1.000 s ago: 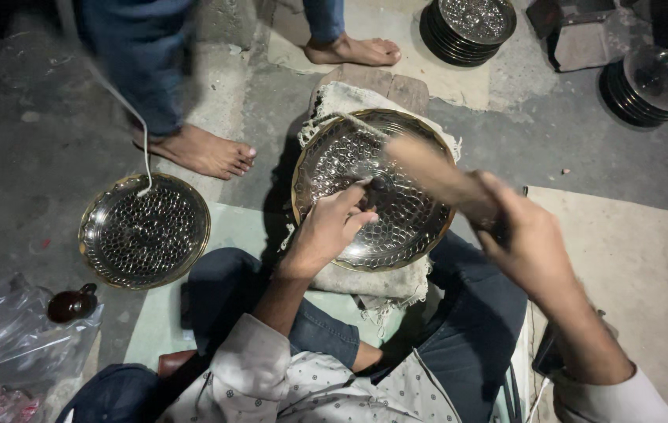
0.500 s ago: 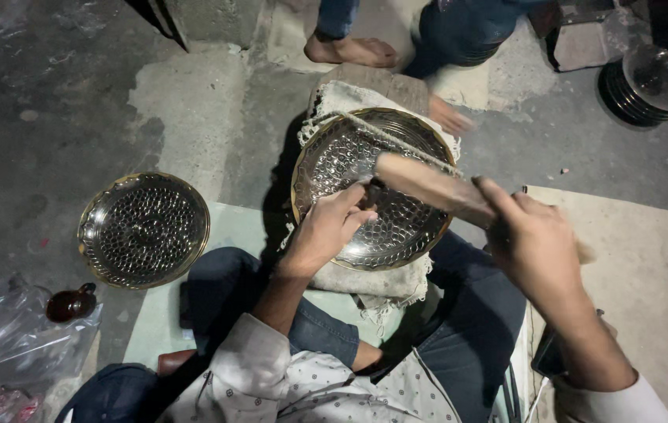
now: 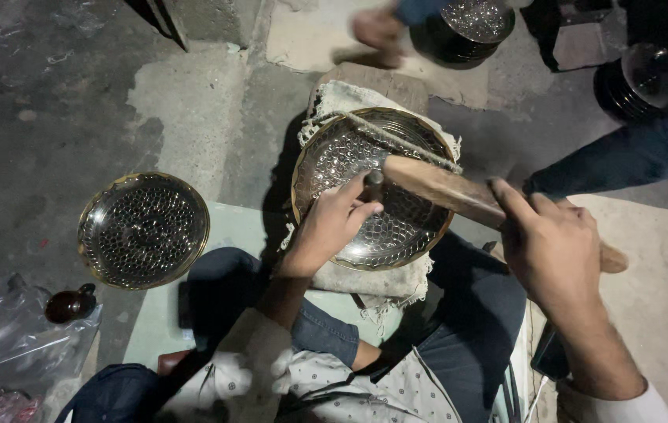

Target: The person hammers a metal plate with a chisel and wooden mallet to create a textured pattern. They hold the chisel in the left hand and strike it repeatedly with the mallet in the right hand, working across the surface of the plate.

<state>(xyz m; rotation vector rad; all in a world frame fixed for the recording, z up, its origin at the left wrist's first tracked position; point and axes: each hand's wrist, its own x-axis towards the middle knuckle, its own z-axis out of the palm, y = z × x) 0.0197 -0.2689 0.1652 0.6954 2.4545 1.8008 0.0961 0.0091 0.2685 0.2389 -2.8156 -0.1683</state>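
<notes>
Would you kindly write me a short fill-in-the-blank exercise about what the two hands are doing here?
1. The right hand grips a ____ mallet.
2. The left hand holds a small punch upright on the ____ metal plate.
3. That plate rests on a ____ cloth.
4. A second plate lies on the person's ____ side.

Missing words: wooden; dimpled; white; left

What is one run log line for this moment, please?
left hand: holds punch on dimpled metal plate | right hand: grips wooden mallet

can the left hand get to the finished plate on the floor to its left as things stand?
Probably yes, but not freely. The left hand is busy holding a punch on the plate being worked. The floor plate lies uncovered on that side, with only the person's knee between them.
</notes>
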